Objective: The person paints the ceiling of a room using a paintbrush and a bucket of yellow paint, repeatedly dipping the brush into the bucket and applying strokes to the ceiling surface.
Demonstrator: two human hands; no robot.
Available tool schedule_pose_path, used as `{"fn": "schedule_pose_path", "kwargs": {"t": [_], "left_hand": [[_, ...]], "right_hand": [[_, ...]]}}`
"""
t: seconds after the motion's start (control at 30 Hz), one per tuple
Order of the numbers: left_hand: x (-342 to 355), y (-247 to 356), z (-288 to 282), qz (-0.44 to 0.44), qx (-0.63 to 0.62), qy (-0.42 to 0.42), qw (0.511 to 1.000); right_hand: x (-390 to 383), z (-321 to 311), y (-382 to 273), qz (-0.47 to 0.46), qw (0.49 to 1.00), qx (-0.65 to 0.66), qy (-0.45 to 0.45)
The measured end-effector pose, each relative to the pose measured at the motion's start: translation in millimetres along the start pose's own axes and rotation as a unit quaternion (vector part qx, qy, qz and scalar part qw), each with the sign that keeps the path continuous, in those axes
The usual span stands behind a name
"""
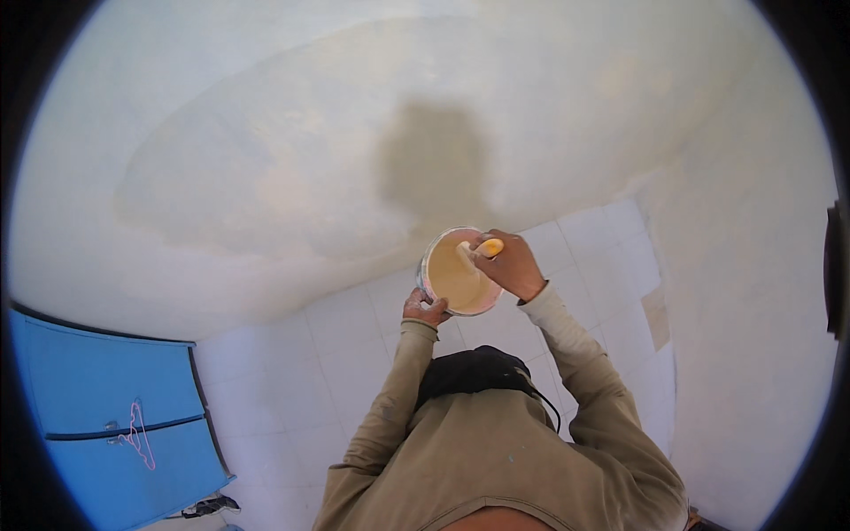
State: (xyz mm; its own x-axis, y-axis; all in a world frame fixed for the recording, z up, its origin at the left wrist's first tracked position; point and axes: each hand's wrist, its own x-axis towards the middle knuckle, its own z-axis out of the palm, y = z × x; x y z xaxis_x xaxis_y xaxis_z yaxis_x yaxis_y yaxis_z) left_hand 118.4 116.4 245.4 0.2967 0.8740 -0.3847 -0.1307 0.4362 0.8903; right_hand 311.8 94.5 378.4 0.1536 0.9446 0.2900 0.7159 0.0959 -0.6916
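Note:
My left hand (427,307) is closed on the near left rim of a round bucket (423,276), whose wall has pale smears. Smooth beige paint (456,281) fills the part of the bucket I can see into. From the right, my right hand (519,267) grips a paintbrush (490,248) with a yellow handle over the far right side of the bucket. Its pale lower part slants down to the paint; whether the tip is dipped in cannot be made out. Pale smudges mark my left fingers.
Ahead rises a whitish wall (292,133) with a large darker, damp-looking patch and a head-shaped shadow. Another wall (744,292) stands at the right. White tiles (283,380) cover the floor. A blue cabinet (106,372) at the left has a pink hanger (136,438) hooked on it.

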Motion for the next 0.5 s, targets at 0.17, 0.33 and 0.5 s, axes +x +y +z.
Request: {"fn": "schedule_pose_path", "kwargs": {"t": [0.17, 0.33, 0.5], "left_hand": [[29.1, -27.6, -39.6, -0.008, 0.038, 0.016, 0.999], [43.0, -42.4, -44.4, 0.01, 0.127, -0.005, 0.992], [103.8, -121.5, -72.8, -0.063, 0.031, 0.021, 0.997]], "right_hand": [[-16.0, 42.6, 14.0, 0.003, 0.99, 0.129, 0.049], [-61.3, 87.8, 78.0, -0.088, 0.993, -0.078, 0.033], [-79.9, 127.6, 133.8, 0.014, 0.999, -0.04, 0.027]]}}
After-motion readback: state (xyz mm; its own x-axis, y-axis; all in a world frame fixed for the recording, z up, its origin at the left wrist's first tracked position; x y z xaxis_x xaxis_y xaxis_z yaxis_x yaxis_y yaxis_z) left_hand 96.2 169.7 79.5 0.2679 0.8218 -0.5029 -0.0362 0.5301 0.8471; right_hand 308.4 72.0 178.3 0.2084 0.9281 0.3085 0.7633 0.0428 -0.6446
